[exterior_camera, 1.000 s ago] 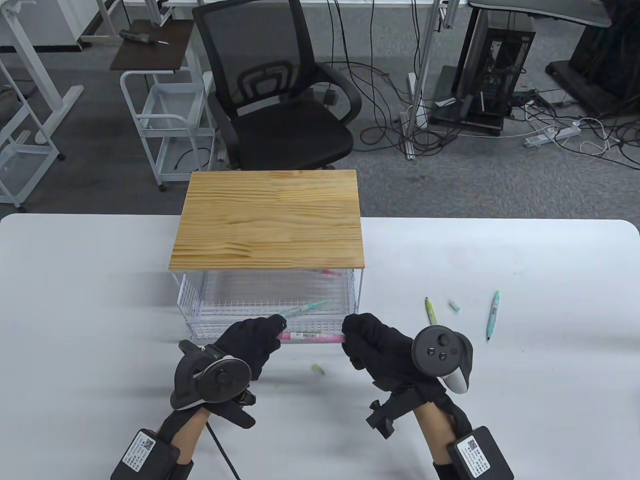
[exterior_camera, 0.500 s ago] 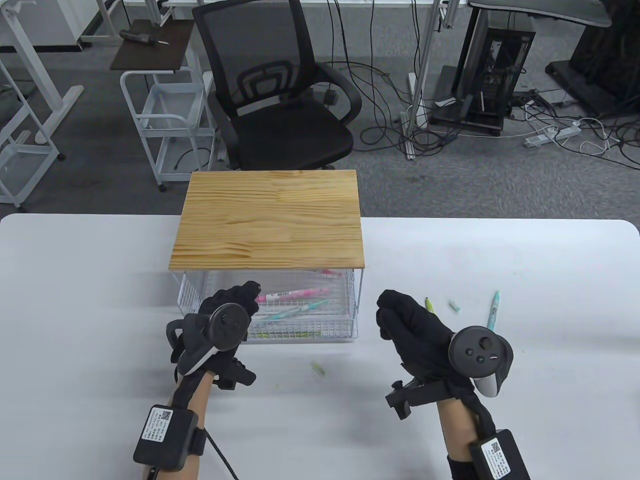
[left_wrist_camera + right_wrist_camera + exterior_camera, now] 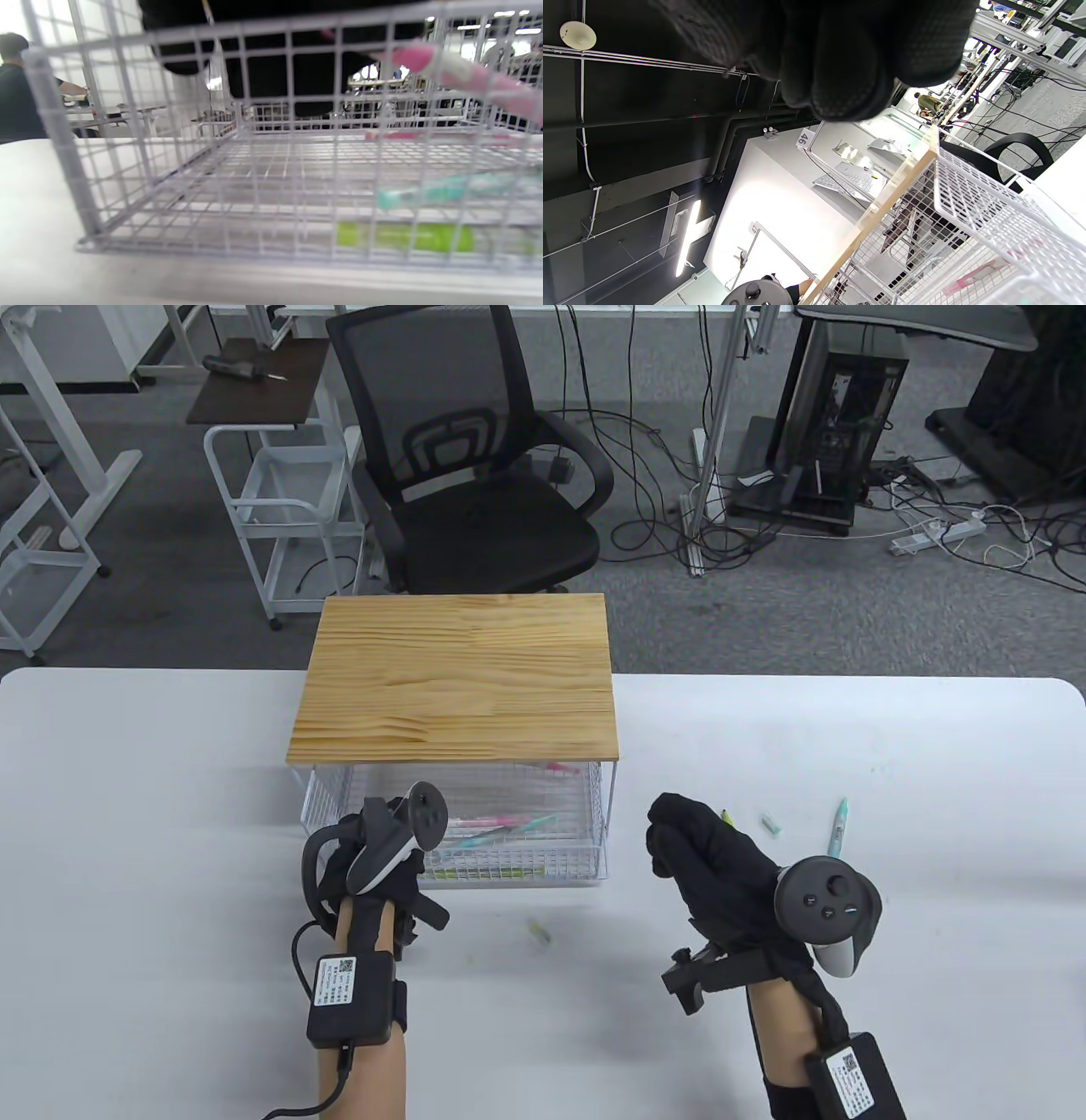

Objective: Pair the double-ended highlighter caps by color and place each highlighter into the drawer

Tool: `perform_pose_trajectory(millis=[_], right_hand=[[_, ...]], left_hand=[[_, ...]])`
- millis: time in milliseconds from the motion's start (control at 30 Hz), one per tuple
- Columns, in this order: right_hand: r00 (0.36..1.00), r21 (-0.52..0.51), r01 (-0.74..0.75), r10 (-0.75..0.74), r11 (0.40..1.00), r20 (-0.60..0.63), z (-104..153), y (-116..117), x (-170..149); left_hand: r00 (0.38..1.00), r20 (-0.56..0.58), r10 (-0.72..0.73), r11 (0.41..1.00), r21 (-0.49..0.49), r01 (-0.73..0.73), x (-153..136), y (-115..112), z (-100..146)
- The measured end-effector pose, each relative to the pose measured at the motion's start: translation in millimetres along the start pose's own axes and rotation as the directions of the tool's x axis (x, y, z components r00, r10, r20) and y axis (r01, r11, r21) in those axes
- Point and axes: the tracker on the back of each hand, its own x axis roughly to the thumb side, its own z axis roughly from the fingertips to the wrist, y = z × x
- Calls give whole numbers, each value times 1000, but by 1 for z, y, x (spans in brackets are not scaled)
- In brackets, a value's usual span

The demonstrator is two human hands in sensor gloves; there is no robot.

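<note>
Table view: left hand [image 3: 373, 857], grip unclear, is touching the wire drawer [image 3: 585, 875]; right hand [image 3: 704, 857] is hovering clenched, holding nothing.

Place: a lab or test room in an office building.
Floor: grey carpet [image 3: 764, 611], with many loose cables [image 3: 976, 517] and a power strip [image 3: 937, 534].
Furniture: black mesh chair [image 3: 475, 466], white trolley [image 3: 288, 517], white table [image 3: 848, 746].
Equipment: computer tower [image 3: 836, 415] on a stand.
Ceiling: black, with pipes and a tube lamp [image 3: 687, 237].
</note>
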Motion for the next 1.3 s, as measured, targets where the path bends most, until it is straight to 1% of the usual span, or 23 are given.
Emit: perform_pose_trajectory(millis=[100,133,200,267,300,433,467,600,700,767,833,900,933,967,1000,1033,1067,1100,1133,1200,1233,1267,1300], right_hand=[[1000,6,-12,12,1000,-2,0,2,-1],[1000,8,-23,23,1000,-1,0,2,-1],[999,9,-50,50,999,1,-1,2,-2],[995,11,-96,96,995,3,-1,3,-3],[994,9,-112,112,994,2,-1,3,-4],[988,23,-152,152,988,-9,-1,4,-7],[987,28,-159,159,987,-14,-1,5,-8],[974,62,-220,222,974,-38,-1,7,-14],[950,88,-301,307,949,-53,0,9,-19],[917,110,-383,392,917,-76,0,10,-26],[865,175,-466,488,867,-114,-1,11,-34],[787,277,-546,597,791,-155,-3,13,-44],[745,317,-578,645,752,-172,-4,13,-49],[691,359,-609,695,708,-199,-5,15,-57],[651,393,-623,727,676,-218,-6,16,-63],[589,449,-636,771,628,-243,-8,19,-74],[548,489,-636,795,597,-259,-10,22,-81],[485,546,-634,831,548,-272,-12,26,-93],[439,578,-637,856,511,-273,-14,30,-102],[310,639,-649,910,413,-274,-19,37,-120],[267,654,-654,925,379,-269,-22,40,-127],[205,678,-653,941,336,-269,-25,43,-136],[172,694,-646,947,317,-272,-28,44,-142]], left_hand=[[1000,-8,-5,1000,0,5,-1,0,0],[1000,-7,6,1000,-23,-6,-2,1,1],[998,11,64,997,-34,-63,-6,4,5],[987,46,154,988,-27,-153,-11,10,11],[979,65,194,981,-15,-194,-14,15,16],[954,156,256,966,7,-260,-18,30,39],[942,193,273,959,23,-282,-19,34,49],[892,306,333,923,90,-375,-29,38,77],[867,343,361,902,105,-418,-40,39,88],[864,329,380,898,91,-430,-48,43,90],[843,326,428,872,96,-480,-57,47,91],[806,339,485,832,103,-544,-63,48,89],[796,341,500,824,97,-559,-65,49,89],[787,341,513,816,89,-571,-67,51,88],[783,341,519,812,88,-577,-68,52,88],[778,341,528,806,88,-586,-69,54,88],[774,343,533,803,85,-591,-70,56,88],[766,350,539,797,83,-599,-71,58,89],[760,354,544,792,83,-605,-71,60,90],[749,368,550,780,94,-619,-72,63,93],[747,371,551,777,97,-622,-73,64,94],[747,373,550,777,98,-621,-73,65,94],[749,374,547,779,100,-619,-73,66,95]])
